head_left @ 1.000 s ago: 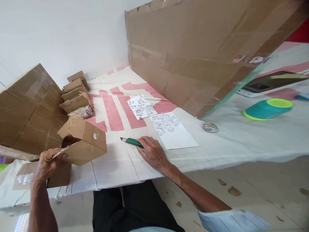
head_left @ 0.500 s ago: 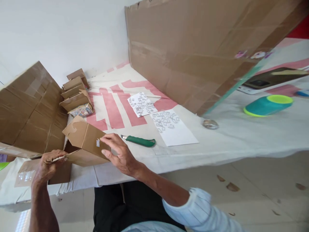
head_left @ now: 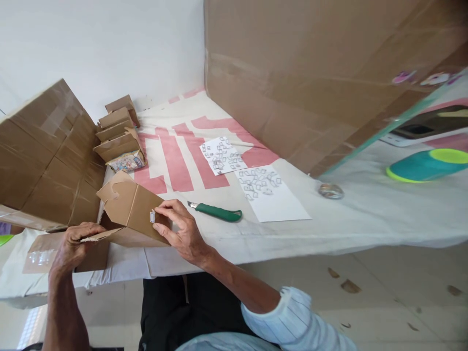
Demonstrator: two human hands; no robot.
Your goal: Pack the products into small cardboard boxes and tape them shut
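On the surface (head_left: 347, 224): box (head_left: 137, 204), inside hidden.
Left hand (head_left: 73, 243): fingers pinching its flap (head_left: 100, 236).
Right hand (head_left: 183, 234): fingers pinching its sticker (head_left: 152, 217); print unreadable.

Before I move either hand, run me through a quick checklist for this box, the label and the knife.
1. The left hand holds the box by its flap: ok.
2. The right hand has fingertips on the label: ok.
3. The label lies flat on the box: cannot tell.
4. The knife rests on the table, apart from both hands: ok.
5. The knife blade is drawn in: cannot tell.
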